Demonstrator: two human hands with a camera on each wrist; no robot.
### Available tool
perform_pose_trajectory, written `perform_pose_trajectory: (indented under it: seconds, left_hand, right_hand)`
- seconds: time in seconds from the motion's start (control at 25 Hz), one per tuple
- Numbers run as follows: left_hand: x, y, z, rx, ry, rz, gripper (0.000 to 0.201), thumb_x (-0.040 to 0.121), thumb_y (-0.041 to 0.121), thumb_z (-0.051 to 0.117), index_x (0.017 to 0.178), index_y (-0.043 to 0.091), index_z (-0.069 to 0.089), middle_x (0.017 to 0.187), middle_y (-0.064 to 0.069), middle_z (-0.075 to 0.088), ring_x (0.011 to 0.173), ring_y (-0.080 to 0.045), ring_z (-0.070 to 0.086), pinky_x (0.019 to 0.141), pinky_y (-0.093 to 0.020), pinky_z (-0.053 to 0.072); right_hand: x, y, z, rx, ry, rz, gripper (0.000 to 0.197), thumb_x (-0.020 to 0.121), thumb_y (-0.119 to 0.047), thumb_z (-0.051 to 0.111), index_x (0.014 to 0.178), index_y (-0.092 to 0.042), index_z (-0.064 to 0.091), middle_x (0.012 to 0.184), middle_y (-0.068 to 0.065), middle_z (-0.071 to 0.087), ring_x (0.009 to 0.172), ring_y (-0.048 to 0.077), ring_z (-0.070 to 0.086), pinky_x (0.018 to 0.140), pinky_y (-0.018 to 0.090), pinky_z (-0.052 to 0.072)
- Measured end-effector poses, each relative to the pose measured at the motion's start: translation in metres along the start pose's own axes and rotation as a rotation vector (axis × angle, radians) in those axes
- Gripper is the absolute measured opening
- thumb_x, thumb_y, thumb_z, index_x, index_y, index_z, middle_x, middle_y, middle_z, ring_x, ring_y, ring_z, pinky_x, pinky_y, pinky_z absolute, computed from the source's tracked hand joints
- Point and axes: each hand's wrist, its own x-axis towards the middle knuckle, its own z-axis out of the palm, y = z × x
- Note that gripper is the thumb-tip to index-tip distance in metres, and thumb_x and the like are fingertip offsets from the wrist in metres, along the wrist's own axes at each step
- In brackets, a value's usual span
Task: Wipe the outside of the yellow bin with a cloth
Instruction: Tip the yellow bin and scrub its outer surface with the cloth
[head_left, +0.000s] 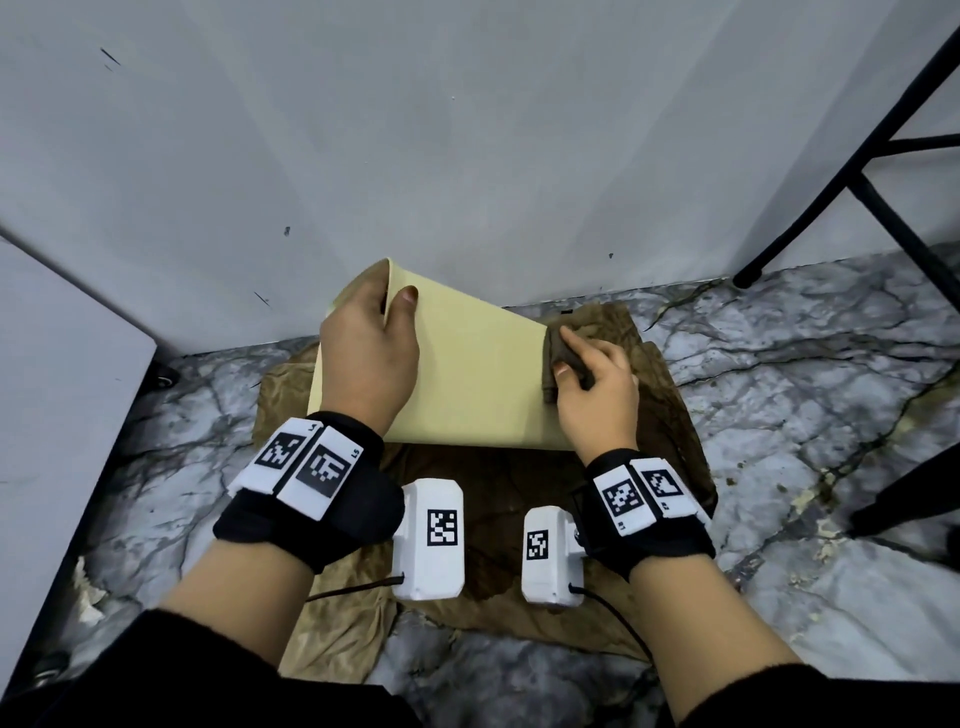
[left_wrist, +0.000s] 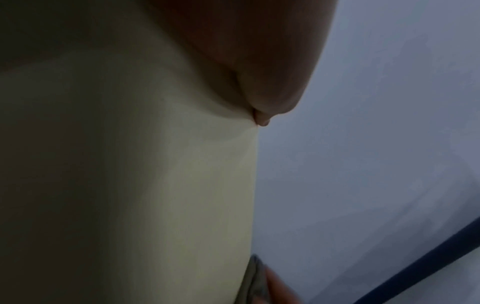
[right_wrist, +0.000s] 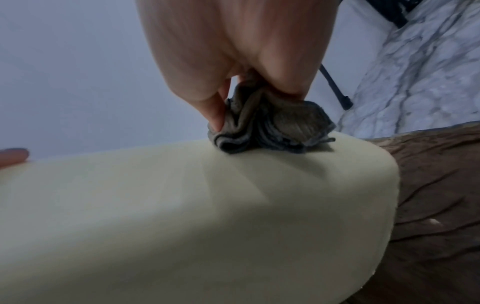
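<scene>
The pale yellow bin (head_left: 467, 379) lies tipped on its side on a brown sheet, with its open rim toward the left. My left hand (head_left: 371, 343) grips that rim, thumb on the outside and fingers hidden inside. In the left wrist view the bin's wall (left_wrist: 155, 185) fills the frame under my thumb (left_wrist: 262, 122). My right hand (head_left: 592, 387) pinches a bunched grey-brown cloth (head_left: 563, 358) and presses it on the bin's right end. The right wrist view shows the cloth (right_wrist: 270, 127) on the bin (right_wrist: 130, 205) near its rounded edge, held by my right hand (right_wrist: 241, 98).
A crumpled brown sheet (head_left: 665, 415) covers the marble floor (head_left: 805, 364) under the bin. The white wall (head_left: 467, 156) stands just behind. Black metal legs (head_left: 831, 192) rise at the right, and a white panel (head_left: 62, 364) stands at the left.
</scene>
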Motion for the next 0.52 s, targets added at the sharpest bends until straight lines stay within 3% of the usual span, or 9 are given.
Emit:
perform_pose_trajectory:
  seconds: [0.12,0.2,0.28,0.36,0.52]
  left_hand:
    - [-0.011,0.006,0.004,-0.006,-0.007,0.103,0.035,0.091,0.015,0.05,0.123,0.004,0.052,0.095,-0.009,0.062,0.077,-0.019,0.051,0.065,-0.014,0.03]
    - [-0.016,0.003,0.007,0.027,-0.029,0.198,0.036,0.089,0.015,0.053,0.122,0.002,0.053,0.099,-0.016,0.065,0.074,-0.019,0.052,0.066,-0.012,0.032]
    - [-0.018,0.002,0.007,0.069,-0.063,0.215,0.039,0.089,0.015,0.052,0.126,0.003,0.049,0.113,-0.017,0.064,0.094,-0.024,0.059,0.074,-0.012,0.033]
    - [-0.017,0.005,0.005,0.095,-0.084,0.177,0.041,0.09,0.015,0.05,0.13,0.006,0.045,0.123,-0.015,0.059,0.112,-0.027,0.055,0.082,-0.013,0.032]
    - [-0.011,0.014,0.005,0.017,-0.093,-0.011,0.044,0.091,0.026,0.05,0.131,0.011,0.045,0.129,-0.012,0.057,0.119,-0.021,0.051,0.086,-0.013,0.032]
  right_hand:
    - [-0.003,-0.028,0.009,0.034,-0.032,-0.144,0.037,0.086,-0.01,0.052,0.119,-0.027,0.058,0.122,0.003,0.052,0.112,0.024,0.039,0.088,0.013,0.023]
    - [-0.008,-0.046,0.019,0.047,-0.047,-0.254,0.037,0.085,-0.009,0.053,0.117,-0.027,0.059,0.118,0.004,0.054,0.109,0.024,0.041,0.088,0.014,0.023]
    - [-0.012,-0.056,0.025,0.065,-0.058,-0.301,0.037,0.084,-0.009,0.053,0.117,-0.026,0.059,0.116,0.005,0.055,0.107,0.023,0.041,0.089,0.013,0.023]
    - [-0.013,-0.057,0.027,0.07,-0.059,-0.308,0.038,0.084,-0.009,0.053,0.117,-0.026,0.059,0.116,0.005,0.055,0.106,0.023,0.04,0.088,0.012,0.022]
    - [-0.017,-0.057,0.024,0.059,-0.087,-0.306,0.038,0.085,-0.009,0.052,0.118,-0.027,0.058,0.116,0.004,0.056,0.1,0.018,0.037,0.088,0.014,0.023]
